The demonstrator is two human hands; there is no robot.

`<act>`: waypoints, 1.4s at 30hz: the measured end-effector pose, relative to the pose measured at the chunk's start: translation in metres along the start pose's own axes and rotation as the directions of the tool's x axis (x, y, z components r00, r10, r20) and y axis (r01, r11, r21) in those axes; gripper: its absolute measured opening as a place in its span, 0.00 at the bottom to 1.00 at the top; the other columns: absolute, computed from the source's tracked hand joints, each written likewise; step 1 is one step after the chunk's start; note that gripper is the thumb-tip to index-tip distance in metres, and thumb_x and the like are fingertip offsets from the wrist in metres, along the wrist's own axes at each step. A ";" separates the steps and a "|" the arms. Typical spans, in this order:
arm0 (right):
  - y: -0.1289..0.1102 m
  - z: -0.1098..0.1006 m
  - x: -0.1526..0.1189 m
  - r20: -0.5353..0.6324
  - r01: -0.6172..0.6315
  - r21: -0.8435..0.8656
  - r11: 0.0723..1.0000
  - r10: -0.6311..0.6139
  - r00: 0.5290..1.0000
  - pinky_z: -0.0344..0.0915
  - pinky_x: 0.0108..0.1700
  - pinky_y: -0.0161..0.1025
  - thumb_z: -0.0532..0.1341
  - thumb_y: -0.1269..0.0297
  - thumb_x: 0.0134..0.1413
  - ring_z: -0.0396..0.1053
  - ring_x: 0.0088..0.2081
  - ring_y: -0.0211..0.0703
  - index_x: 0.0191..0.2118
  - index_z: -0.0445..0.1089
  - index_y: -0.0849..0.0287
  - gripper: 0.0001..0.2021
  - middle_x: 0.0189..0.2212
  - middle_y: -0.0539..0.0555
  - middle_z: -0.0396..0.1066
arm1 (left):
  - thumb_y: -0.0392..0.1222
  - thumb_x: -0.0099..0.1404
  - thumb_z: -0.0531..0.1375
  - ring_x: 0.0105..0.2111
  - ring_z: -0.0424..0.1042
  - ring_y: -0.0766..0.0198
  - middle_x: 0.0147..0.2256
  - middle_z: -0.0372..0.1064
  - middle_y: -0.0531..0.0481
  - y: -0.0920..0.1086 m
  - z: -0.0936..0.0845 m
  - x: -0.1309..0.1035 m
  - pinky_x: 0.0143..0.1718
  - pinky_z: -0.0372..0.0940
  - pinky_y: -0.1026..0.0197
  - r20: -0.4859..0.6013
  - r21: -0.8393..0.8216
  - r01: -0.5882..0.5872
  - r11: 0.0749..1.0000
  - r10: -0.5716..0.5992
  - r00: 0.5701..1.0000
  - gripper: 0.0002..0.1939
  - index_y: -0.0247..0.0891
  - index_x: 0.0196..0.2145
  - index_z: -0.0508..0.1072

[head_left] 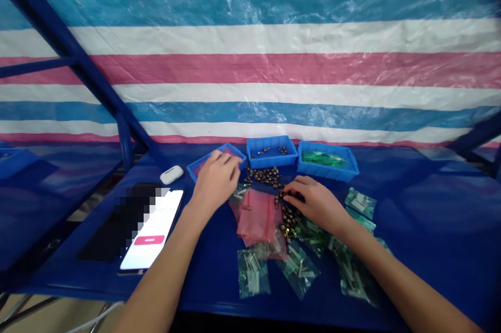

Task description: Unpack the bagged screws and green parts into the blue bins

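Note:
My left hand (217,176) reaches over the left blue bin (192,172), which holds pink plastic bags. Its fingers are bent and slightly apart, with nothing visible in them. My right hand (313,200) is at the heap of small brass-coloured screws (289,221), thumb and fingers closed around a few at the edge. Between the hands lie pink zip bags (256,218), stacked flat. Around them are clear green-tinted bags (253,273) with pale plugs and metal pieces inside. More loose screws (266,175) lie before the middle bin.
The middle blue bin (272,161) holds a few screws; the right blue bin (329,170) holds green bags. A lit phone (156,223) and a white case (171,174) lie at left on the blue table (430,228). A striped sheet (274,67) hangs behind.

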State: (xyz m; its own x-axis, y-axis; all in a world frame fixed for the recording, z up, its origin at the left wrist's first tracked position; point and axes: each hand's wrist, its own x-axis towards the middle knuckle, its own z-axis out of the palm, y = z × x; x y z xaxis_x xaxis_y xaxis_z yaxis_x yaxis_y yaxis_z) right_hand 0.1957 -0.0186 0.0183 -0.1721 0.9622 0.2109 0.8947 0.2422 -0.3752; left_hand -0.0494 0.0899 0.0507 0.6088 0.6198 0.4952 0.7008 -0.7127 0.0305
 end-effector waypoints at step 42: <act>-0.057 -0.001 -0.003 0.048 0.255 0.080 0.964 -0.259 0.965 0.57 0.52 0.51 0.64 0.46 0.52 0.64 0.48 0.52 0.46 0.72 0.51 0.20 0.46 0.56 0.71 | 0.32 0.69 0.51 0.46 0.64 0.57 0.48 0.69 0.45 0.021 0.017 -0.004 0.49 0.65 0.51 -0.127 -0.101 -0.145 0.984 0.132 0.983 0.17 0.40 0.52 0.70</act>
State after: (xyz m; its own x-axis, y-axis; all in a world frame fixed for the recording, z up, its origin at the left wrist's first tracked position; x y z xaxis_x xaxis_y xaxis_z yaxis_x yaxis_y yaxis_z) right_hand 0.1461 -0.0350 0.0403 -0.4171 0.8716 0.2576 0.7855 0.4883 -0.3803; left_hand -0.0306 0.0781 0.0345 0.6438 0.4736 0.6011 0.5637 -0.8247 0.0460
